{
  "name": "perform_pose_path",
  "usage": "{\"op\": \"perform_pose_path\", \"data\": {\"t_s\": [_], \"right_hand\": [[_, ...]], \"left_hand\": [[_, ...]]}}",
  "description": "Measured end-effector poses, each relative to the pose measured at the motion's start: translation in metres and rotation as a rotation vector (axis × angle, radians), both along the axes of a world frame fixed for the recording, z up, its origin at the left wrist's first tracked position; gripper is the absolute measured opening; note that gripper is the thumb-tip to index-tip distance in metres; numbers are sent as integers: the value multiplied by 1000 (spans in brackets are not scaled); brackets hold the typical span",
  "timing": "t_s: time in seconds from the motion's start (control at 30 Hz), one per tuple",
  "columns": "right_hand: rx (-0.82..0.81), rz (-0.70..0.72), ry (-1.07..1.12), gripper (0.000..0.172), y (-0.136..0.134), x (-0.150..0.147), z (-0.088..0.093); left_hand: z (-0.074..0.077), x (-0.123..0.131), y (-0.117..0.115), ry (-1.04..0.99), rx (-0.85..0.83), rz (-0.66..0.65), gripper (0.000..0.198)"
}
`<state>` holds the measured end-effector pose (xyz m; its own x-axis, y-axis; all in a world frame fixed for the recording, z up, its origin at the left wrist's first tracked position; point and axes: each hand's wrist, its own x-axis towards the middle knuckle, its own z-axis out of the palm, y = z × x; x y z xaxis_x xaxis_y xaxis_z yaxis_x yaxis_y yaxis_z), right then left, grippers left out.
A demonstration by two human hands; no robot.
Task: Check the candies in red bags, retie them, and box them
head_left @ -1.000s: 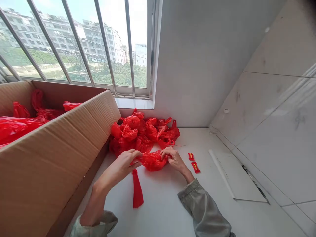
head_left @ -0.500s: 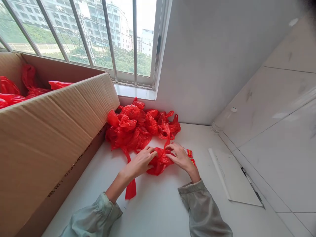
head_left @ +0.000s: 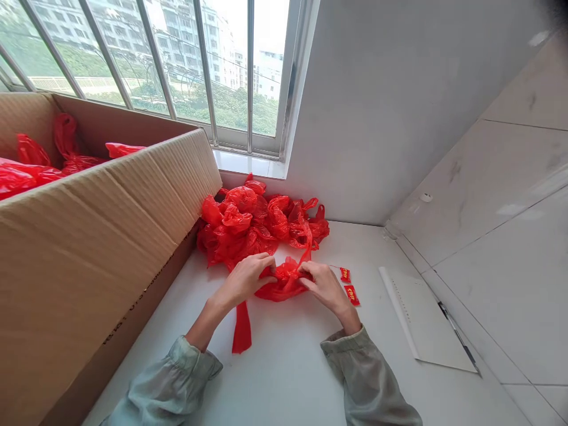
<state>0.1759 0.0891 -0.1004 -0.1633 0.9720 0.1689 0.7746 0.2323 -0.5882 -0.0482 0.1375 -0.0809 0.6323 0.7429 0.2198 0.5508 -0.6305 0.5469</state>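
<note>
Both my hands are closed on one crumpled red plastic bag point(head_left: 284, 283) lying on the white counter point(head_left: 288, 367). My left hand point(head_left: 245, 277) pinches its left side, and my right hand point(head_left: 323, 285) pinches its right side. A long red handle strip point(head_left: 242, 328) of the bag trails toward me below my left hand. Another thin strip rises from the bag toward the heap of crumpled red bags point(head_left: 257, 225) just behind it, against the wall.
A large open cardboard box point(head_left: 102, 225) with more red bags point(head_left: 26, 171) inside fills the left side. Two small red tags point(head_left: 349, 284) lie right of my right hand. A flat white sheet point(head_left: 421, 322) lies at the right by the tiled wall. A barred window is behind.
My hands have drawn closer together on the bag, bunching it smaller. The camera view has tilted down and turned a little to the right.
</note>
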Motion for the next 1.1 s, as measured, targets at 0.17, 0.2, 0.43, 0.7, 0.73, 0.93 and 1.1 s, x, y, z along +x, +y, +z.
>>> {"op": "perform_pose_path", "data": {"t_s": [0.17, 0.2, 0.43, 0.7, 0.73, 0.93, 1.1], "right_hand": [[-28, -139, 48, 15, 0, 34, 12], [-59, -135, 54, 15, -2, 41, 14], [-264, -35, 38, 32, -23, 51, 28], [91, -48, 169, 35, -4, -9, 27], [96, -68, 158, 28, -1, -13, 24], [153, -268, 226, 11, -1, 7, 30], [174, -424, 497, 11, -6, 34, 41]], "left_hand": [[12, -28, 13, -156, -37, 182, 21], [13, -32, 14, -176, -47, 217, 23], [26, -33, 1, -122, -88, 149, 27], [21, 3, -12, -113, -14, 127, 24], [20, 3, -10, -128, -17, 141, 21], [26, -16, 0, -402, -108, 267, 15], [34, -20, 0, -662, -260, 320, 45]]}}
